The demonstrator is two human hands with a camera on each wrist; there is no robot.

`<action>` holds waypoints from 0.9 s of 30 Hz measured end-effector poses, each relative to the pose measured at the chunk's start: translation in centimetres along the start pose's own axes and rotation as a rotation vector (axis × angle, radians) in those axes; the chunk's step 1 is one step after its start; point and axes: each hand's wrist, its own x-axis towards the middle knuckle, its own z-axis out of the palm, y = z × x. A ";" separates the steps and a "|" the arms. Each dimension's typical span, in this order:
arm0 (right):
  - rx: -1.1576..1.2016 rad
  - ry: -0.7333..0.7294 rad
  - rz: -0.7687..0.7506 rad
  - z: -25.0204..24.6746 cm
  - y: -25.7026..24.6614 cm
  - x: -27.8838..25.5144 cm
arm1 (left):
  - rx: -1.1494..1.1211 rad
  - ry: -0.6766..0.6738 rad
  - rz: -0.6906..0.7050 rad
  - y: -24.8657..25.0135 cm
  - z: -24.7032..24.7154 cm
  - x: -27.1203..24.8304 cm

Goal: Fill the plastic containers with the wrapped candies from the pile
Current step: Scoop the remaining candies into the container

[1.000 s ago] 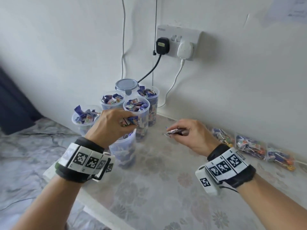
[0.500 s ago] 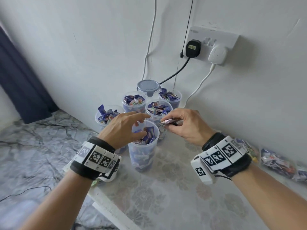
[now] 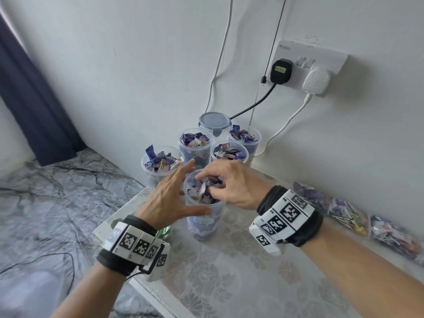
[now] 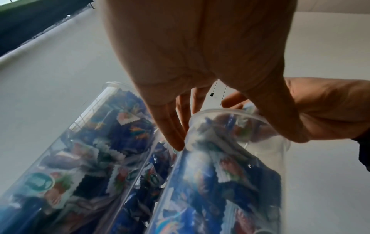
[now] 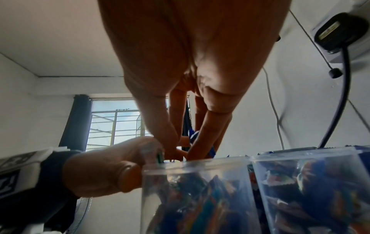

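Both hands now at nearest container [image 3: 205,222]; right hand [image 3: 231,187] fingers inside rim.

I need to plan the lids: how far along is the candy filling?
Four open containers behind look heaped full. In hand: the right hand pinches candies over the front container, which the left hand steadies with straight fingers; it looks nearly full. Left: bagged candies along the wall.

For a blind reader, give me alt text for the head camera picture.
The right hand pinches a wrapped candy over the nearest plastic tub, which the left hand steadies with straight fingers. Four candy-filled tubs and a lidded one stand behind it, near the wall.
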 end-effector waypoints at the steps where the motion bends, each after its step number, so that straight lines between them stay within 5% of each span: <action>1: -0.008 -0.040 -0.011 0.2 0.0 0.0 | -0.019 0.005 0.009 0.0 0.0 0.0; 5: -0.025 -0.073 -0.016 0.3 0.0 -0.1 | -0.040 0.006 0.029 0.4 -0.1 -0.1; 11: -0.041 0.124 -0.028 0.2 -0.2 0.1 | -0.053 0.008 0.006 0.5 -0.1 -0.3; 20: -0.134 -0.216 0.061 1.4 0.5 0.7 | -0.055 0.015 0.018 0.1 0.0 -0.3; 27: -0.074 0.160 -0.043 2.1 0.5 0.6 | -0.074 0.032 0.027 -0.2 0.2 -0.4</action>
